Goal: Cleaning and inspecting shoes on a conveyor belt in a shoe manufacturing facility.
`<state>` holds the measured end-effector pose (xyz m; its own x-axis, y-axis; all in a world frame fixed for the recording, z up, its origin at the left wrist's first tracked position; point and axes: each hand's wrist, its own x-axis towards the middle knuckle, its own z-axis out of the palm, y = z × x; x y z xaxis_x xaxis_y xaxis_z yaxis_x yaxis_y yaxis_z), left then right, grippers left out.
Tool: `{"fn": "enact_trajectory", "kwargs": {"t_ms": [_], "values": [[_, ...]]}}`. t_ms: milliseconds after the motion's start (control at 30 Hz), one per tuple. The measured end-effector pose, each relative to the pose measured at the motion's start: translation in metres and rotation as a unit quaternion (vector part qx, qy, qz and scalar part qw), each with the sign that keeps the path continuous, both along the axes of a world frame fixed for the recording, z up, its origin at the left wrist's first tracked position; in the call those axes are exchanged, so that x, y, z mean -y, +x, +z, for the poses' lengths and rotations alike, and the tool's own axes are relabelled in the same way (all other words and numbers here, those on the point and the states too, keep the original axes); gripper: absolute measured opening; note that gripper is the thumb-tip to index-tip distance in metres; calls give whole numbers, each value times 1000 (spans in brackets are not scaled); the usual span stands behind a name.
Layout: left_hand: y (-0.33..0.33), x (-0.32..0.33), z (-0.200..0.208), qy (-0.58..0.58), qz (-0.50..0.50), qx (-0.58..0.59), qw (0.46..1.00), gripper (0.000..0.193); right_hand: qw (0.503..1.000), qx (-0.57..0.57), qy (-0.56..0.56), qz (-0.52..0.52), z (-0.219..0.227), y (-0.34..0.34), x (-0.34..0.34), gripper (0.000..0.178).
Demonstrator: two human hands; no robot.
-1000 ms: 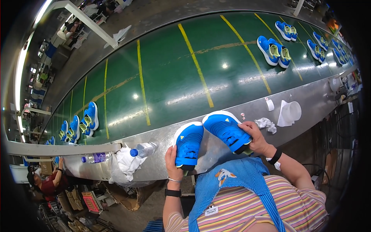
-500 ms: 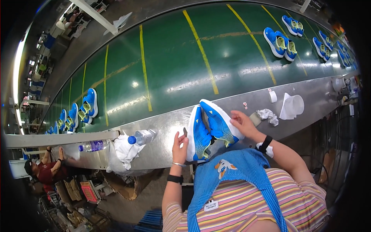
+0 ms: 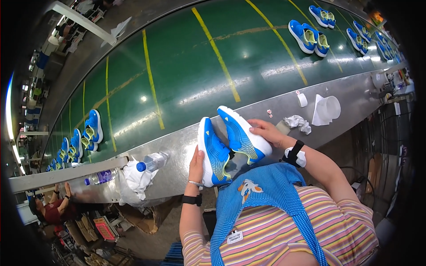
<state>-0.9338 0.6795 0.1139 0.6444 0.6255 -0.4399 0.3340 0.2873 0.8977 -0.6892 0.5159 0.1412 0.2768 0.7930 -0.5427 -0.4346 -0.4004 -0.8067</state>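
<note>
Two blue sneakers with white soles stand in front of me, their toes pointing toward the conveyor. My left hand [image 3: 195,166] grips the outer side of the left sneaker [image 3: 214,153], along its white sole; some of its fingers are hidden. At the other side, my right hand [image 3: 265,131] has hold of the right sneaker [image 3: 242,135] by its outer sole, fingers near the midfoot. The two shoes lean apart at the toes, over the steel ledge [image 3: 182,133] and close to my blue apron.
Beyond the ledge runs a green conveyor [image 3: 177,71] with yellow lines and more blue sneakers [image 3: 304,37] on it. To the left lie a clear bottle [image 3: 153,161] and white cloth [image 3: 137,177]; crumpled paper [image 3: 298,124] and a white tape roll [image 3: 329,109] lie right. Another person [image 3: 52,208] works far left.
Both hands have closed onto the sneakers from beside them. The toes have spread apart. The whole scene has shifted a little left and up in view, while the shoes on the belt look similarly placed.
</note>
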Motion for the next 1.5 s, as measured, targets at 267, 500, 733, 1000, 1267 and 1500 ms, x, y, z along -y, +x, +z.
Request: {"fn": "enact_trajectory", "kwargs": {"t_ms": [267, 500, 733, 1000, 1267, 1500], "values": [[16, -14, 23, -120, 152, 45, 980, 44, 994, -40, -2, -101, 18, -5, -13, 48], [23, -12, 20, -141, 173, 101, 970, 44, 984, -78, 14, -162, 33, -7, -14, 46], [15, -15, 9, -192, 207, 98, 954, 49, 981, -86, 12, -175, 27, -7, -18, 48], [17, -14, 20, -236, 224, 119, 938, 51, 978, -93, 35, -186, 27, -5, -18, 44], [20, -12, 26, -277, 255, 165, 912, 50, 953, -239, 82, -167, 24, -4, -20, 40], [21, -7, 17, -319, 249, 207, 891, 49, 945, -253, 87, -188, 34, -7, -22, 40]]}}
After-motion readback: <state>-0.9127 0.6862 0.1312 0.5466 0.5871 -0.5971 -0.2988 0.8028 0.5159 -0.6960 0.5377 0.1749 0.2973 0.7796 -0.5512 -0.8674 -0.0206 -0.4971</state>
